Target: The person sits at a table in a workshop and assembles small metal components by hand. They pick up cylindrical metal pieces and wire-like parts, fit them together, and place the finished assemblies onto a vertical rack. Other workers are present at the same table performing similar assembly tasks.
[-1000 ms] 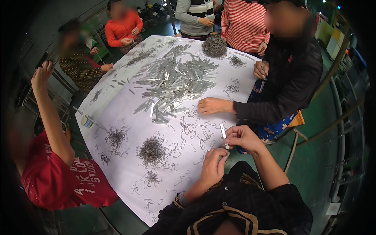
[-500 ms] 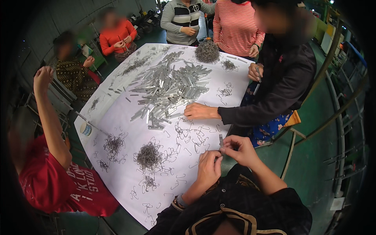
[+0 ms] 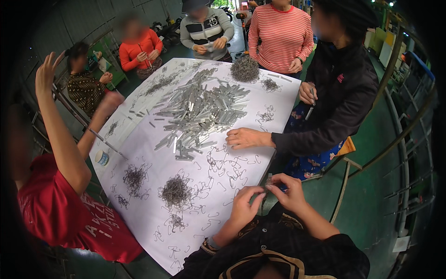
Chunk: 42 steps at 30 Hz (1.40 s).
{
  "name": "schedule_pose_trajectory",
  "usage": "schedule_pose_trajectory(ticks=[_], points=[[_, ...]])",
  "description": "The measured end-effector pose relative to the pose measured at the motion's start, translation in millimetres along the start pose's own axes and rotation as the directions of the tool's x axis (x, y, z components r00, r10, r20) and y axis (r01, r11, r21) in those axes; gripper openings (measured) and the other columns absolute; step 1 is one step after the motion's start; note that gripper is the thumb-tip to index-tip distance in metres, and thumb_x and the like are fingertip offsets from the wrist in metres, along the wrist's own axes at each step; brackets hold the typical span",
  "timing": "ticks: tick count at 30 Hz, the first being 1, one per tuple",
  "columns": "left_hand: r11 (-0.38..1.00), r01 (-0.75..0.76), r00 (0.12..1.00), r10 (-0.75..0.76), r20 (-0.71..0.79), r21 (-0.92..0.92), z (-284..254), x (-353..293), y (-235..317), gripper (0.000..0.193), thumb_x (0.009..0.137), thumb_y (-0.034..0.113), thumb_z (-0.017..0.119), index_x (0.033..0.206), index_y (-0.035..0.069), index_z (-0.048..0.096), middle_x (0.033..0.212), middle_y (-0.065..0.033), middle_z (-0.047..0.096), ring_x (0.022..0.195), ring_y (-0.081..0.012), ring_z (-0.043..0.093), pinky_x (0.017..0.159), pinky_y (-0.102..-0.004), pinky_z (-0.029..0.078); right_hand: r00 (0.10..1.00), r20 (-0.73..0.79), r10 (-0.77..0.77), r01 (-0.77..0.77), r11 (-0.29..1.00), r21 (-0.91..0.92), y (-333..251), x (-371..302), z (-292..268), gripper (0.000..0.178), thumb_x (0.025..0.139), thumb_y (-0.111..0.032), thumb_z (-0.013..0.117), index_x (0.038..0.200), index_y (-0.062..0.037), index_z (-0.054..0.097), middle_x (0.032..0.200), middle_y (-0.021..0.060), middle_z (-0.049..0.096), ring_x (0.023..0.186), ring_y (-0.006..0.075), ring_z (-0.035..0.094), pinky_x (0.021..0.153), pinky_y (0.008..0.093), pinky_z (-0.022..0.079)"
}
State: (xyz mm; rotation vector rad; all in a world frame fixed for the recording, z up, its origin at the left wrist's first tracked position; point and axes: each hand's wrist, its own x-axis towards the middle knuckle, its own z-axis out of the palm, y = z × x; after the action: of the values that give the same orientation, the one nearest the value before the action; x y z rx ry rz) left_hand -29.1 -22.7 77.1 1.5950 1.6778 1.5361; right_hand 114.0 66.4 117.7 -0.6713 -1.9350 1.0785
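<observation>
My left hand and my right hand meet just off the table's near right edge, fingers pinched together. A small flat metal strip sticks up from between their fingertips. Its lower end is hidden by my fingers, and whether a wire hook is on it I cannot make out. Left of my hands lie loose thin dark wire hooks and a tangled heap of hooks. Farther off, a large pile of silvery metal strips covers the middle of the white tabletop.
A dark-sleeved co-worker's hand rests on the table beyond my hands. To my left a person in a red shirt raises an arm. More people stand along the far side, near a big hook ball. A white cup stands at the left edge.
My hands have shifted slightly downward and right, and less of the metal strip shows. The dark-sleeved co-worker's hand has drawn back from the strip pile. The red-shirted person's second arm has come into view.
</observation>
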Motion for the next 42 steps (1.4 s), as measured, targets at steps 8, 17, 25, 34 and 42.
schedule_pose_trajectory(ticks=[8, 17, 25, 34, 42], points=[[0.987, 0.116, 0.973, -0.09, -0.215, 0.11, -62.4, 10.1, -40.6, 0.007, 0.08, 0.0, 0.066, 0.087, -0.001, 0.067, 0.087, -0.0134, 0.068, 0.08, -0.028, 0.065, 0.074, -0.0338, 0.051, 0.997, -0.075, -0.013, 0.004, 0.992, -0.126, 5.2, -6.0, -9.7, 0.014, 0.076, 0.0, 0.071, 0.088, 0.0012, 0.064, 0.079, 0.0112, 0.066, 0.068, 0.0187, 0.065, 0.063, 0.0284, 0.051], [0.691, 0.301, 0.923, -0.038, -0.382, 0.657, -171.8, 37.3, -125.4, 0.008, 0.078, 0.005, 0.067, 0.084, 0.002, 0.071, 0.082, -0.0142, 0.067, 0.075, -0.0302, 0.064, 0.071, -0.0354, 0.051, 0.993, -0.101, 0.054, -0.063, 0.994, -0.092, 14.2, -12.4, -12.4, 0.012, 0.075, 0.002, 0.069, 0.086, 0.0025, 0.063, 0.076, 0.0101, 0.065, 0.067, 0.0165, 0.063, 0.062, 0.0272, 0.049], [0.475, -0.176, 0.98, 0.164, 0.109, 0.862, -144.9, 66.0, -178.6, 0.013, 0.076, 0.011, 0.058, 0.074, 0.004, 0.069, 0.084, -0.0092, 0.062, 0.084, -0.0278, 0.06, 0.075, -0.0387, 0.051, 0.998, -0.061, 0.024, -0.032, 0.992, -0.124, 11.0, -9.9, -9.7, 0.013, 0.076, 0.001, 0.069, 0.087, 0.0022, 0.064, 0.078, 0.0112, 0.066, 0.069, 0.0187, 0.064, 0.064, 0.0282, 0.05], [0.211, -0.212, 0.968, -0.092, 0.235, 0.954, -145.5, 71.6, -182.6, 0.015, 0.073, 0.012, 0.06, 0.069, 0.0, 0.068, 0.078, -0.0154, 0.065, 0.074, -0.0312, 0.064, 0.066, -0.0402, 0.054, 0.999, -0.04, 0.028, -0.033, 0.992, -0.122, 12.5, -11.2, -9.3, 0.016, 0.075, -0.002, 0.071, 0.089, 0.0011, 0.065, 0.08, 0.0133, 0.068, 0.071, 0.022, 0.067, 0.066, 0.0301, 0.051], [0.82, 0.306, 0.951, -0.291, -0.109, 0.483, -129.3, 60.7, -102.2, 0.004, 0.076, 0.001, 0.061, 0.078, 0.003, 0.063, 0.077, -0.0064, 0.062, 0.069, -0.0174, 0.06, 0.063, -0.0305, 0.049, 0.999, -0.035, 0.013, -0.015, 0.998, -0.063, 19.2, -13.2, -2.7, 0.016, 0.078, -0.004, 0.072, 0.091, 0.0003, 0.065, 0.08, 0.0124, 0.068, 0.07, 0.02, 0.067, 0.062, 0.0285, 0.052]])
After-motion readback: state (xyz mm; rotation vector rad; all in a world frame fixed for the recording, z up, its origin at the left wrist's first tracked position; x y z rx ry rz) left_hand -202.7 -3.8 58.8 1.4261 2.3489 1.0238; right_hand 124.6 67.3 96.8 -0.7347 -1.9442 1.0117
